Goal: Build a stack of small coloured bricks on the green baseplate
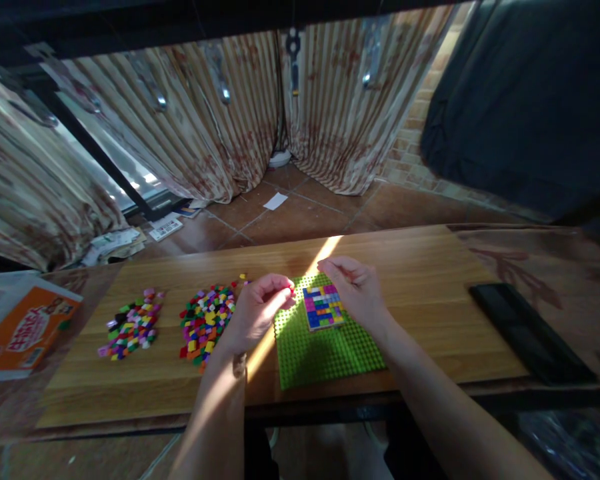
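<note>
Between the thumb and forefinger of my left hand (260, 310) is a small red brick (292, 291), held over the left edge of the green studded baseplate (320, 360). My right hand (357, 287) is closed in a pinch above the plate's far right part; what its fingertips hold, if anything, I cannot make out. A square patch of multicoloured bricks (324, 307) sits on the plate between my hands, its right edge close to my right hand. Left of my left hand lies a pile of mixed small bricks (207, 323), partly hidden by that hand.
A second, smaller brick pile (133, 327) lies farther left on the wooden board (405, 257). An orange and white package (27, 327) is at the far left. On the right rests a dark rectangular tray (530, 330). Spoon-like utensils hang from a bar above.
</note>
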Available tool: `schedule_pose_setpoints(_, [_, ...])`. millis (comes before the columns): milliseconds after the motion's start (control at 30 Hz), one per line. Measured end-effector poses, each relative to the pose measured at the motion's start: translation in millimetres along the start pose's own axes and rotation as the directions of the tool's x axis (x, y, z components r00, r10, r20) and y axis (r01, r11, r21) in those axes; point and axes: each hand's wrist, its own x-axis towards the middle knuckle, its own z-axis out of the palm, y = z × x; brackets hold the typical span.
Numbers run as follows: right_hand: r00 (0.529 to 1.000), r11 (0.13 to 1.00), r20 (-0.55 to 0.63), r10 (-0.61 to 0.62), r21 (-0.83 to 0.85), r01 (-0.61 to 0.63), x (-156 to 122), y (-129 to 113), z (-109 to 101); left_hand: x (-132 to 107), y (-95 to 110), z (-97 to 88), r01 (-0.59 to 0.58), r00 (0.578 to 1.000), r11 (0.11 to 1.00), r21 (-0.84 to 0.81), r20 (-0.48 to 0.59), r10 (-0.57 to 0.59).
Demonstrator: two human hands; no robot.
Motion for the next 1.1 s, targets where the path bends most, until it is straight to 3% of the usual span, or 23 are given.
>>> schedule_pose_setpoints(133, [0.981, 0.99, 0.132, -0.14, 0.002, 0.141, -6, -17, 2, -1, 7, 9.1, -0.041, 0.997, 0.99, -0.133, -0.068, 0.032])
schedule_pose_setpoints(233, [0.968, 0.989, 0.209, -0.141, -0.013, 0.147, -9, -27, 5, -2, 9, 12.5, -0.05, 0.996, 0.985, -0.167, -0.076, 0.038])
schedule_pose_setpoints(533, [0.972, 0.989, 0.187, -0.139, -0.022, 0.146, -10, -29, 6, -2, 6, 19.4, -0.086, 0.993, 0.975, -0.203, -0.095, 0.068])
schedule_pose_setpoints(833, [0.962, 0.995, 0.254, -0.098, 0.014, 0.097, -4, -27, -2, -2, 9, 24.5, -0.082, 0.992, 0.982, -0.169, -0.109, 0.064])
schedule_pose_setpoints(933, [0.981, 0.999, 0.192, -0.035, -0.009, 0.037, 1, -15, -8, 1, 3, 21.8, -0.082, 0.988, 0.992, -0.1, -0.138, 0.068])
schedule_pose_setpoints(1000, [0.99, 0.998, 0.125, 0.064, 0.0, -0.064, 3, -3, -11, 5, -3, 18.9, -0.06, 0.983, 0.998, -0.025, -0.177, 0.055])
schedule_pose_setpoints(1100, [0.966, 0.973, 0.143, 0.215, 0.051, -0.224, 4, 12, -12, 10, -12, 15.8, 0.009, 0.977, 0.999, 0.052, -0.212, 0.002])
